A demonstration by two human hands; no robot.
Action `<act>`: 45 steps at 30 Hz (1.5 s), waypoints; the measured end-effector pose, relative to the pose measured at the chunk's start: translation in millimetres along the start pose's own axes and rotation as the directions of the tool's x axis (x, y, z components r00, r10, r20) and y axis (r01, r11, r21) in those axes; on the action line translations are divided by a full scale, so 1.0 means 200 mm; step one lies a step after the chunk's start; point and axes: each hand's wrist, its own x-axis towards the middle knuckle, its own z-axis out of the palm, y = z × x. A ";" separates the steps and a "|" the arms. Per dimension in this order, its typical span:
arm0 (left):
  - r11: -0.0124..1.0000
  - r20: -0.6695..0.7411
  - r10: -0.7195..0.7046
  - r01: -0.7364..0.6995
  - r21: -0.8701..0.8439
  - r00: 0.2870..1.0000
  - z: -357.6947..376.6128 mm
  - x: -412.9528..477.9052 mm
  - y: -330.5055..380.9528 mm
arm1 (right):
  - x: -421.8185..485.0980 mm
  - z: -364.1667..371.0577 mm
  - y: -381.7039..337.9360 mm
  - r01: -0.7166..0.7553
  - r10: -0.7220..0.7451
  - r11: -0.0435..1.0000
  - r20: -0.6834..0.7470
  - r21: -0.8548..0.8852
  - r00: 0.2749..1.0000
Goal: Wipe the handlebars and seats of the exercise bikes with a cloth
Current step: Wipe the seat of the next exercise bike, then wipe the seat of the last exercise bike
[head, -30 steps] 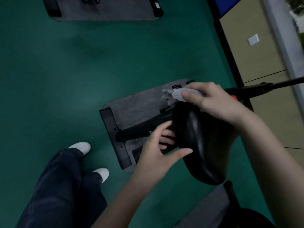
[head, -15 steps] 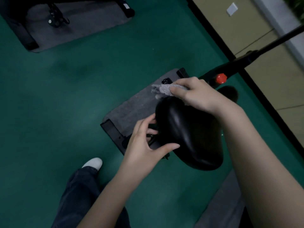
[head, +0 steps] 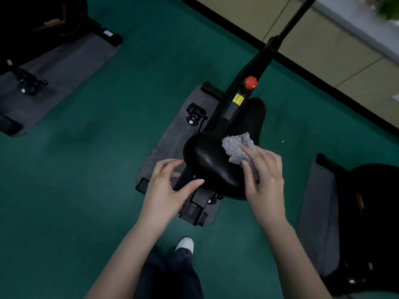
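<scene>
A black bike seat [head: 208, 160] sits at the centre, above the bike's frame [head: 244, 87] and grey floor mat [head: 170, 137]. My right hand [head: 264, 175] presses a fluffy grey cloth [head: 237, 147] onto the right side of the seat. My left hand [head: 167, 186] grips the seat's left rear edge, thumb on top and fingers curled under. The handlebars are out of view; only a thin black post runs up toward the top right.
A red knob [head: 250, 82] and yellow label [head: 238, 99] mark the frame. A pedal [head: 194, 115] sticks out left. Another bike on a mat [head: 54, 67] stands at top left, a third bike [head: 371, 212] at right. A tan wall [head: 323, 46] borders the green floor.
My view has swung so the bike's frame now points up. My right hand with the cloth has come from the seat's nose back along its right side. My left hand stays on the seat's edge.
</scene>
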 end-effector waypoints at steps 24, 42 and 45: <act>0.603 0.640 0.264 -0.641 0.475 0.722 0.16 -0.19 0.58 | -0.96 -0.75 -0.04 -0.616 0.752 0.658 -0.334 0.433 0.568; 0.195 0.962 0.200 -0.970 0.146 0.185 1.52 -1.45 0.89 | -2.15 -1.60 0.43 -0.589 0.854 0.489 -0.492 0.644 0.171; 0.179 0.982 0.162 -0.981 0.072 0.102 1.71 -1.65 0.90 | -2.34 -1.68 0.47 -0.607 0.851 0.461 -0.517 0.647 0.095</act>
